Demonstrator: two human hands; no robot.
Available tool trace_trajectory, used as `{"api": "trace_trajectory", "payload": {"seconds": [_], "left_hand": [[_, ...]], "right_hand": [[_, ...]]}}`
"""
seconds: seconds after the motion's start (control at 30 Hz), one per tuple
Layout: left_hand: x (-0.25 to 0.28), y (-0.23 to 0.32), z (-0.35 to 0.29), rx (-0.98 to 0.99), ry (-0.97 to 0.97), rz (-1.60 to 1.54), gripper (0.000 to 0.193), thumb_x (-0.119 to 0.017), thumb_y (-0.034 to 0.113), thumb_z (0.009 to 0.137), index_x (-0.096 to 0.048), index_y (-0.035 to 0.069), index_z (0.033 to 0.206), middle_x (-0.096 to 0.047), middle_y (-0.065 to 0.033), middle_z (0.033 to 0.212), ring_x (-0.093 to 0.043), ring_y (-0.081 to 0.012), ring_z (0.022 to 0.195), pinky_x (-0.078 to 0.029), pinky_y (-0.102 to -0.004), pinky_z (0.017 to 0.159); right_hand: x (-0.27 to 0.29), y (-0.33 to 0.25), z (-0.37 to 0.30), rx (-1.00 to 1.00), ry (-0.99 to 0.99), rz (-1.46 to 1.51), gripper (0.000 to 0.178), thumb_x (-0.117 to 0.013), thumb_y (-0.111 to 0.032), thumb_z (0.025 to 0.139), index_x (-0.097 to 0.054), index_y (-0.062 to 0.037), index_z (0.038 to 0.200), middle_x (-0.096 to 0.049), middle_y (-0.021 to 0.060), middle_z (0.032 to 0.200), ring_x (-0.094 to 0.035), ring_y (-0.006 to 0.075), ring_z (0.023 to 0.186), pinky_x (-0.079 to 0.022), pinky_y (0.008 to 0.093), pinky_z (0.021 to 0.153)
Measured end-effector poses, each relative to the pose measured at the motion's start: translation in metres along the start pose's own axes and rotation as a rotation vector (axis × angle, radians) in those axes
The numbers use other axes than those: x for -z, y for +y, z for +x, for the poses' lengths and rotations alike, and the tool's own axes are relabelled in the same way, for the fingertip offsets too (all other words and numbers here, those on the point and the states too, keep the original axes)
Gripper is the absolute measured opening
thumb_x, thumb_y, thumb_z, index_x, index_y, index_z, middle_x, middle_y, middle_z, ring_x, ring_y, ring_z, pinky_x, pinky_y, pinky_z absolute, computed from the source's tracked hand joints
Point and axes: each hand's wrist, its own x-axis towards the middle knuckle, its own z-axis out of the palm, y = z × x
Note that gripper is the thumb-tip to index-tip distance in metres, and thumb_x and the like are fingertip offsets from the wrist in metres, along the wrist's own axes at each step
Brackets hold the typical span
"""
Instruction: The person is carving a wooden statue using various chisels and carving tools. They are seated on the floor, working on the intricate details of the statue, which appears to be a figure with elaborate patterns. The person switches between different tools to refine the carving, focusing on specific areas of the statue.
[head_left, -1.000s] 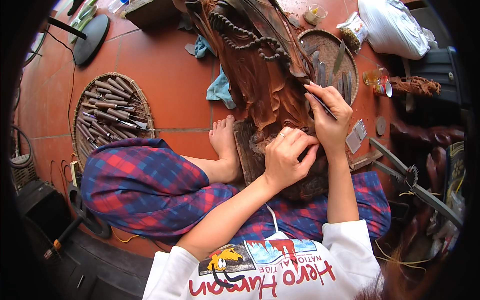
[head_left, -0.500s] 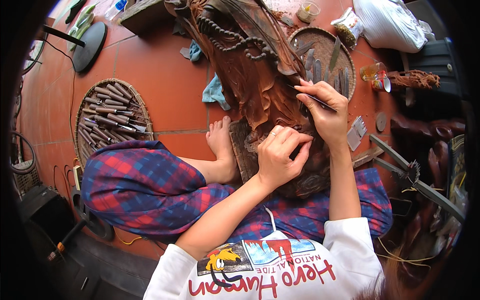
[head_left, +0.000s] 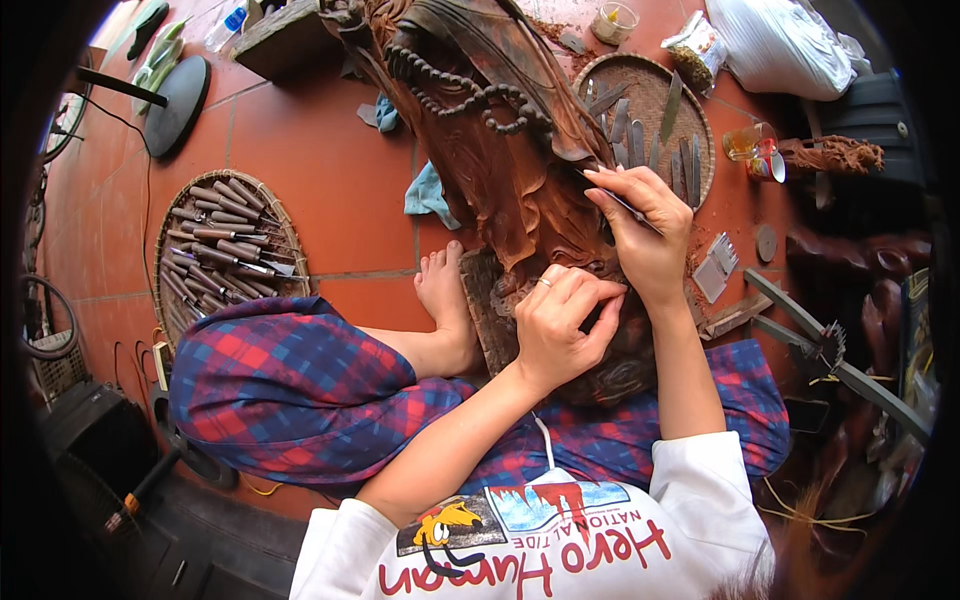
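A dark reddish-brown wood carving [head_left: 500, 190], with draped folds and a string of carved beads [head_left: 440, 100], leans between my legs. My right hand [head_left: 655, 235] pinches a thin dark metal tool [head_left: 637, 214] between thumb and fingers, its end at the right edge of the folds. Lower down, my left hand [head_left: 562, 325], with a ring on one finger, rests on the carving's base. Its thumb and forefinger are pressed together; whatever is between them, if anything, cannot be made out.
A round woven tray [head_left: 298, 250] full of wooden-handled carving tools lies at left. Another woven tray [head_left: 705, 130] with flat metal blades sits beyond my right hand. Nearby are a blue cloth [head_left: 430, 192], a glass of amber liquid [head_left: 740, 143] and a metal-armed frame [head_left: 870, 380].
My right hand and its tool have shifted slightly left and down along the folds. The left hand stays at the base, almost unmoved. The whole view has shifted a little.
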Motion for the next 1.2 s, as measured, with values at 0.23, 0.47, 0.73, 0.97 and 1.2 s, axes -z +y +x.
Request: {"api": "trace_trajectory", "payload": {"seconds": [0.23,0.47,0.73,0.97,1.2], "left_hand": [[0.001,0.001,-0.002,0.009,-0.001,-0.007,0.015,-0.075,0.001,0.072,-0.071,0.008,0.085,-0.066,-0.0058,0.078,-0.061,-0.0245,0.073,-0.049,-0.034,0.065],[0.002,-0.002,-0.002,0.019,-0.003,-0.003,0.014,-0.075,0.003,0.073,-0.071,0.009,0.085,-0.065,-0.0052,0.079,-0.061,-0.0241,0.074,-0.05,-0.0338,0.066],[0.002,-0.002,-0.003,0.028,-0.015,-0.019,0.014,-0.075,0.001,0.073,-0.072,0.008,0.085,-0.067,-0.0056,0.079,-0.061,-0.0248,0.073,-0.05,-0.034,0.065],[0.001,0.001,0.001,0.015,-0.003,-0.007,0.012,-0.075,0.005,0.074,-0.07,0.01,0.084,-0.064,-0.0046,0.078,-0.061,-0.0244,0.074,-0.051,-0.0341,0.066],[0.001,-0.001,-0.003,0.023,0.0,-0.012,0.011,-0.075,0.005,0.075,-0.07,0.01,0.084,-0.063,-0.0044,0.078,-0.061,-0.0242,0.075,-0.05,-0.0346,0.065]], "right_hand": [[0.014,0.006,0.001,-0.009,-0.159,0.102,0.023,-0.075,0.008,0.078,-0.075,0.001,0.101,-0.072,0.0114,0.091,-0.071,0.0232,0.101,-0.049,0.0356,0.101],[0.015,0.01,0.0,0.041,-0.17,0.078,0.023,-0.074,0.009,0.079,-0.075,0.0021,0.101,-0.072,0.0109,0.092,-0.071,0.0217,0.099,-0.049,0.0357,0.102],[0.008,0.013,-0.003,0.014,-0.094,0.125,0.022,-0.077,0.007,0.076,-0.077,0.0,0.097,-0.073,0.0132,0.087,-0.072,0.0236,0.095,-0.052,0.0363,0.097],[0.01,0.013,0.002,-0.132,-0.035,0.203,0.02,-0.076,0.008,0.078,-0.076,0.0009,0.097,-0.073,0.0123,0.091,-0.071,0.019,0.092,-0.052,0.0323,0.091],[0.015,0.008,0.004,0.029,-0.138,0.105,0.02,-0.077,0.006,0.077,-0.076,0.0013,0.096,-0.072,0.0128,0.087,-0.07,0.0208,0.087,-0.053,0.0324,0.081]]}}
